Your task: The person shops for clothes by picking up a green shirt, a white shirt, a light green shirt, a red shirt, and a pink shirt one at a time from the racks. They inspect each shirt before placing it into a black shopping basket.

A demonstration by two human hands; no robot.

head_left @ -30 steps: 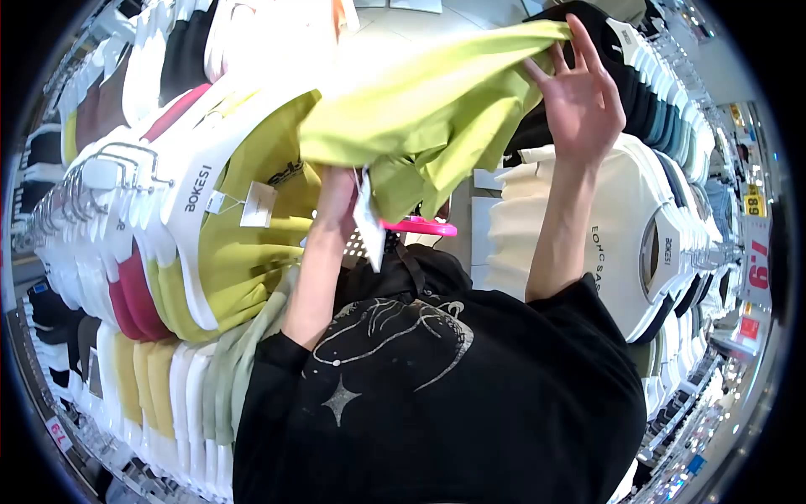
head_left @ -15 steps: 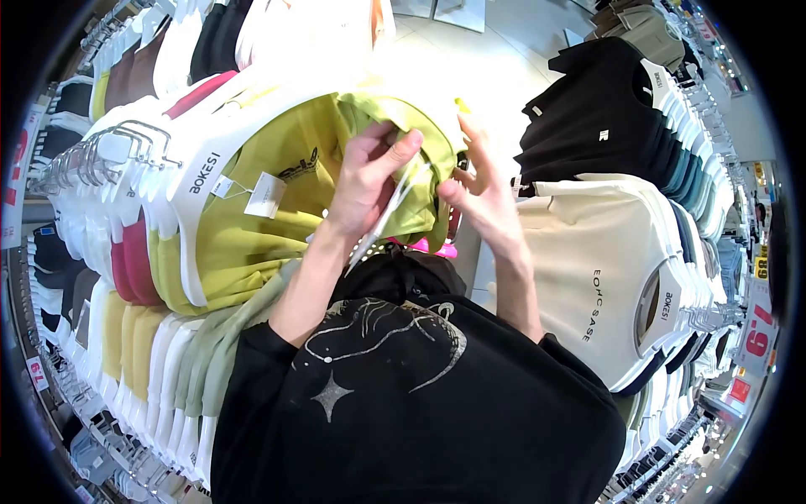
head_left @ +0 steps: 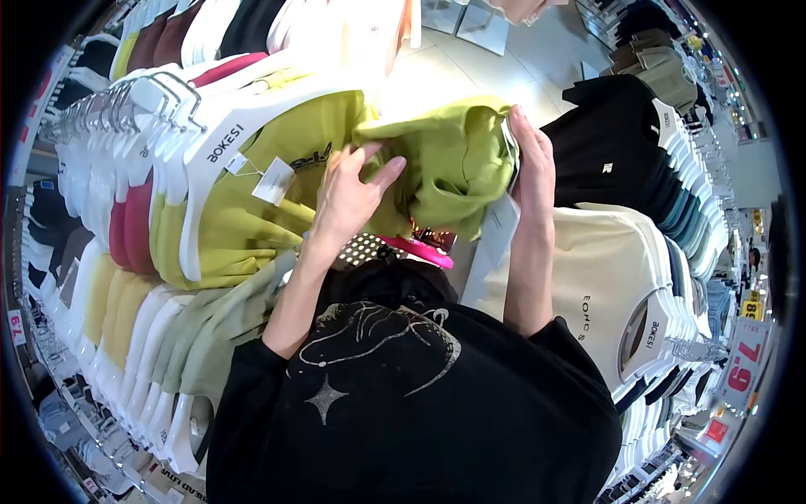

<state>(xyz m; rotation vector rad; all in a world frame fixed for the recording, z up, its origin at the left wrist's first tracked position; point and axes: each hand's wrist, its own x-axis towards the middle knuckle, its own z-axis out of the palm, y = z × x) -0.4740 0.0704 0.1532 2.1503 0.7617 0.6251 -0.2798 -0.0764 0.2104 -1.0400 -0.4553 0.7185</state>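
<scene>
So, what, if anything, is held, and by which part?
A lime-green garment, by its bunched edge in the right grip; whether the left grip holds it is unclear.

We are in a clothing shop. Left of the left grip (head_left: 342,202), we see shirts (head_left: 243,235) packed in a row on white hangers (head_left: 222,147) lettered BOKESI, one bearing a paper tag (head_left: 274,181). Right of the right grip (head_left: 536,164) hang cream shirts (head_left: 579,269) and black shirts (head_left: 609,134), and beyond them a price sign (head_left: 740,367) reads 7.9. Farther out, where our view blurs, we probably see more stock.
</scene>
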